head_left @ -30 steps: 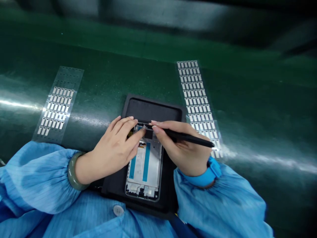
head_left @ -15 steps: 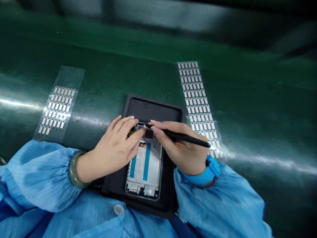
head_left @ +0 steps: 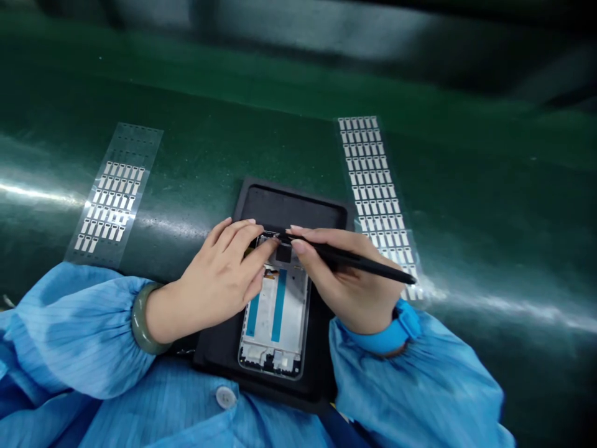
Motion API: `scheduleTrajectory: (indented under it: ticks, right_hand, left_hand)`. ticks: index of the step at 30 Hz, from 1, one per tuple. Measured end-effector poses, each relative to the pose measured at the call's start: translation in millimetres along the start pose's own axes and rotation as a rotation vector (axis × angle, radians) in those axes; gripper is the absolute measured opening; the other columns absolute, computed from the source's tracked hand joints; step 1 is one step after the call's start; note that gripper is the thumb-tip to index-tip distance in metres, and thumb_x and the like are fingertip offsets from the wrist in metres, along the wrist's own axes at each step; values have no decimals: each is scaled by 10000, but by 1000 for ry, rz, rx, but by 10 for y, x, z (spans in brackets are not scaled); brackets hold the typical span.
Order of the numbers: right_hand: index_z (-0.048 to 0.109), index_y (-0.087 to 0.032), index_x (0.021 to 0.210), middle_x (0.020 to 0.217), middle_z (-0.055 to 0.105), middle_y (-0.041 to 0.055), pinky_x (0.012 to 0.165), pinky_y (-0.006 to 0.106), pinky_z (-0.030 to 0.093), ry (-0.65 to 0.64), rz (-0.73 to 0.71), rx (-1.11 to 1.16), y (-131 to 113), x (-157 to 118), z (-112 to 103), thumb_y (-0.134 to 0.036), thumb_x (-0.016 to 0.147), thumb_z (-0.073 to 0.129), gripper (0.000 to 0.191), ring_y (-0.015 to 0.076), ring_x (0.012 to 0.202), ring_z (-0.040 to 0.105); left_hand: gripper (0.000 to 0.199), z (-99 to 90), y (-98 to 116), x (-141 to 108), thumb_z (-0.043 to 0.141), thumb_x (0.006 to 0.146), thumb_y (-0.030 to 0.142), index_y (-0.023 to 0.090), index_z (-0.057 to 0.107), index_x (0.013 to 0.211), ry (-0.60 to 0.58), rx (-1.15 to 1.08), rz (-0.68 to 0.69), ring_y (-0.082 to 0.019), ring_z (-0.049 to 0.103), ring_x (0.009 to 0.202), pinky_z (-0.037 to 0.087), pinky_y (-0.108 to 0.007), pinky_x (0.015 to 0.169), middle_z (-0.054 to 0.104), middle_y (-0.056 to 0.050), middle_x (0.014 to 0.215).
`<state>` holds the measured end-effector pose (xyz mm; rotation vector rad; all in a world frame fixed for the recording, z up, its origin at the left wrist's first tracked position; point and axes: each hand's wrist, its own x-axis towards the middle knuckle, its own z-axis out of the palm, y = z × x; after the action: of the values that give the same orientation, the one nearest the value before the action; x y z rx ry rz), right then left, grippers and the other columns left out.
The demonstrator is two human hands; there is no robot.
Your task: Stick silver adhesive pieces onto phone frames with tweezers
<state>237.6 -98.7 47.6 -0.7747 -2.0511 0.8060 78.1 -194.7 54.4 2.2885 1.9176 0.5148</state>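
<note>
A phone frame (head_left: 291,311) with its back off lies in a black tray (head_left: 214,354), its inner side up with two blue strips. My left hand (head_left: 224,267) rests over the frame's upper left part with fingers stretched and apart, one fingertip pressing near the top edge. My right hand (head_left: 359,274) pinches slim black tweezers (head_left: 368,266), whose tip reaches the frame's top beside that left fingertip. Whatever lies right under the tip is too small and covered to make out.
Two clear sheets of small white stickers lie on the green table (head_left: 261,137): a partly used sheet (head_left: 112,199) on the left and a fuller sheet (head_left: 375,193) on the right, close to the tray. The tray's far compartment (head_left: 291,205) lies beyond my hands.
The tweezers' back end has swung a little right and down as my right hand shifted slightly. My left hand keeps its place on the frame. The whole view has drifted slightly.
</note>
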Motion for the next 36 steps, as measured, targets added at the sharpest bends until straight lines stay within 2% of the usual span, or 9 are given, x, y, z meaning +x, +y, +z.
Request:
scheduleTrajectory:
  ticks: [8,22,33,36]
  right_hand:
    - [615,-247,958,919,702,-2,742,281,591,-48,-50,-41,6,27,4,-137,794,670,205,171,839,686]
    - [609,-236,933,928,698,2,763,296,583,-46,-6,8,2,20,6,-120,790,667,193,178,858,683]
    - [615,-242,931,914,700,-7,772,275,579,-76,-45,-21,-11,37,6,-115,781,676,205,166,850,683]
    - [618,-253,922,911,702,-8,748,285,588,-66,4,-28,-19,39,12,-143,793,670,178,169,836,685]
  left_hand:
    - [384,7,1,-10,465,867,208,109,500,1237,17,-3,-1,-281,436,1191,371,-468,1027,497,-152,1191]
    - [388,8,-17,-13,444,878,210,114,489,1251,18,-16,11,-277,429,1186,370,-476,1023,492,-150,1201]
    - [402,-2,-8,-16,467,867,211,106,488,1255,8,-27,6,-283,430,1199,362,-478,1030,492,-157,1213]
    - [400,-7,-6,-15,464,869,204,103,486,1255,8,-39,4,-285,429,1205,363,-486,1030,497,-160,1211]
